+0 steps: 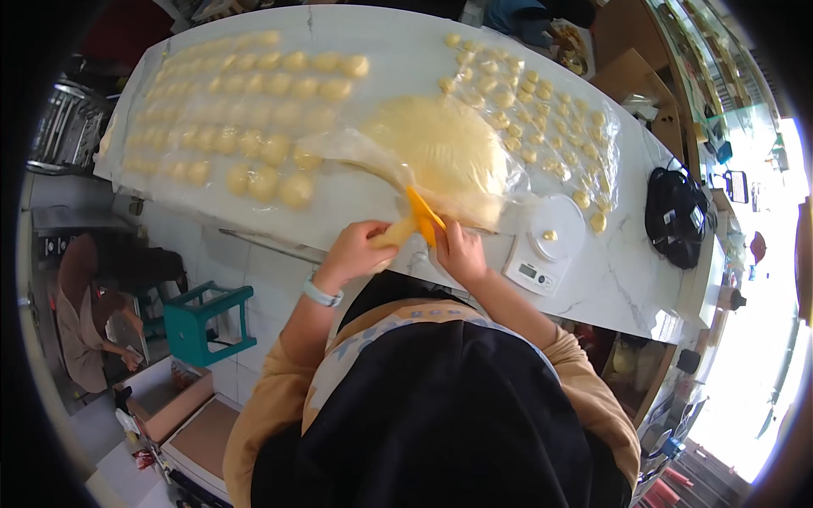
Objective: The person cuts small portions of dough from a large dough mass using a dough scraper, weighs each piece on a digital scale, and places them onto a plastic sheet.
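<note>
My left hand [358,252] is closed on a strip of pale dough [395,234] near the table's front edge. Closed on an orange scraper [420,212], my right hand [461,253] holds its blade against the strip. Just beyond both hands lies a large dough mass [436,148], partly under clear plastic. To the right a white kitchen scale [549,245] bears one small dough piece [550,235]; its display is too small to read.
Rows of dough balls [275,148] under plastic cover the table's left part. Small dough pieces [542,118] lie under plastic at the back right. A black bag [677,216] is at the right end. Below left are a green stool [200,328] and another person [83,326].
</note>
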`<state>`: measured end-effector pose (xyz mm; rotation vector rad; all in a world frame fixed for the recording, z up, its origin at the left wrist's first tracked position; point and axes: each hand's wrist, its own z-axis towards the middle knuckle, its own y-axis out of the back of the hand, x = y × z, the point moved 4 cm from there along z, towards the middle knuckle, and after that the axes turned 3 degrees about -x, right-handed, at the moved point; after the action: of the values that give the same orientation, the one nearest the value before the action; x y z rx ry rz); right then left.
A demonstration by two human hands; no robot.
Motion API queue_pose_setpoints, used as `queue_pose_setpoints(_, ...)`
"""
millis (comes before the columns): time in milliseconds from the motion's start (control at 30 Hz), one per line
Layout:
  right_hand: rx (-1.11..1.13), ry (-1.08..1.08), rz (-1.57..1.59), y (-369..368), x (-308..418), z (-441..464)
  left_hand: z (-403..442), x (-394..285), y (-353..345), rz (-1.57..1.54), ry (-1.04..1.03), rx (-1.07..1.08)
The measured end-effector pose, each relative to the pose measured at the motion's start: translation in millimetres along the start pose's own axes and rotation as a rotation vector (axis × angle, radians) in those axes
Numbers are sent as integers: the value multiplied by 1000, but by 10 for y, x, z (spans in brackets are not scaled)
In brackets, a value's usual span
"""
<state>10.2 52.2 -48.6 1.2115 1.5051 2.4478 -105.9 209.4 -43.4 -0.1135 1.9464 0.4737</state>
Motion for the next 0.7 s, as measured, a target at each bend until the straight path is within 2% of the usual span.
queue_pose_setpoints(33,-101,5,68,82,-62,-118,-81,-19,-50,-182,134,127)
queue_pose_setpoints(133,-360,9,126,463,-171,-373,-194,-35,-313,-265,189,187)
queue_pose_setpoints(233,-582,-66,285,995,-362,-556,-211,-227,-747,-306,112,401)
queue_pose_setpoints(267,-653,-107,329,1172,-422,-626,-184,-296,-879,-285,36,362)
queue_pose_setpoints(333,-795,-42,268,1461,-563,-762,-125,-455,-1164,-252,-123,279)
queue_pose_setpoints(367,-859,-6,237,1595,-608,-840,-77,-529,-1238,-132,-139,192)
queue_pose_setpoints(467,-929,-108,116,1946,-645,-997,113,-543,-1408,334,-498,80)
queue_pose_setpoints(500,-942,-126,106,2027,-635,-1037,173,-519,-1419,305,-403,168)
queue_pose_setpoints(600,-981,-236,182,2092,-729,-1183,413,-484,-1408,274,-397,374)
queue_pose_setpoints(633,-979,-244,189,2102,-749,-1217,485,-545,-1422,336,-308,532)
queue_pose_setpoints(700,-976,-255,208,2098,-784,-1254,593,-615,-1414,401,-281,585)
